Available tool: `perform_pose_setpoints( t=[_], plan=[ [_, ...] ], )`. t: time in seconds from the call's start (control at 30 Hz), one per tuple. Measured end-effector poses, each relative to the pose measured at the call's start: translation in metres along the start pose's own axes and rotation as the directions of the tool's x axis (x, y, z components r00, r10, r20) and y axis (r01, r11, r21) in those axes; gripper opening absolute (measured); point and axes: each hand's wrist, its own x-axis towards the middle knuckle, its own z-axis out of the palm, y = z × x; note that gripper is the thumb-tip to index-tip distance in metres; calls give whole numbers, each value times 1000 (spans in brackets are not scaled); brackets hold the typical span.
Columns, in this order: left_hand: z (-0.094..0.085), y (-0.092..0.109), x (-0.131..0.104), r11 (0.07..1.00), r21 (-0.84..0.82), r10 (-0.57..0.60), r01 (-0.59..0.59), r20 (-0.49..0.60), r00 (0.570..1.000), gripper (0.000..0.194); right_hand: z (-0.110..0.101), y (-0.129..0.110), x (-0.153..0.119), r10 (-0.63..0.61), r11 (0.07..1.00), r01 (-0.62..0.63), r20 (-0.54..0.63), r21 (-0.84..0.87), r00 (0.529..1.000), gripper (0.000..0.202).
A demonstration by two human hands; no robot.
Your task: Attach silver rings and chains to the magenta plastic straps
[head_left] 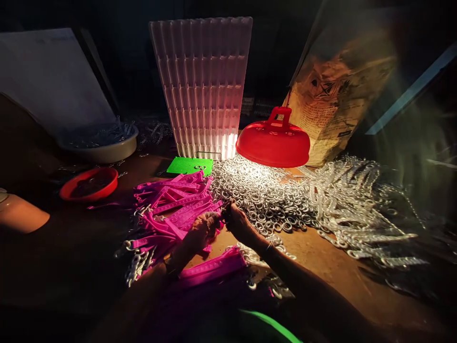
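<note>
My left hand (206, 227) is closed near the middle of the table, with the end of a pink strap (207, 248) showing below its palm. Right beside it, my right hand (237, 223) has its fingers pinched together, the fingertips of both hands almost meeting. What the right fingers hold is dark and too small to make out. A heap of pink straps (178, 207) with metal clasps lies to the left, partly under my left forearm. More pink straps (214, 267) lie in front of my wrists. Behind my right hand spreads a large pile of metal rings (264, 195).
A red lamp (273, 143) hangs low over the rings. Silvery chain-like strips (357, 205) are heaped at right. A ribbed translucent panel (203, 85) stands behind a green perforated tray (189, 166). At left are a red bowl (107, 189) and a pale basin (117, 148).
</note>
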Motion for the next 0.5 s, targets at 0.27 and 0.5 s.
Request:
perform_pose_setpoints(
  t=[0.27,0.5],
  plan=[
    [10,-4,-8,977,211,54,-21,-152,987,31,2,-2,12,99,995,-99,110,-9,989,12],
    [11,24,-13,977,152,-142,148,-50,989,38,-35,-50,6,83,960,41,422,-277,903,20]
  ],
)
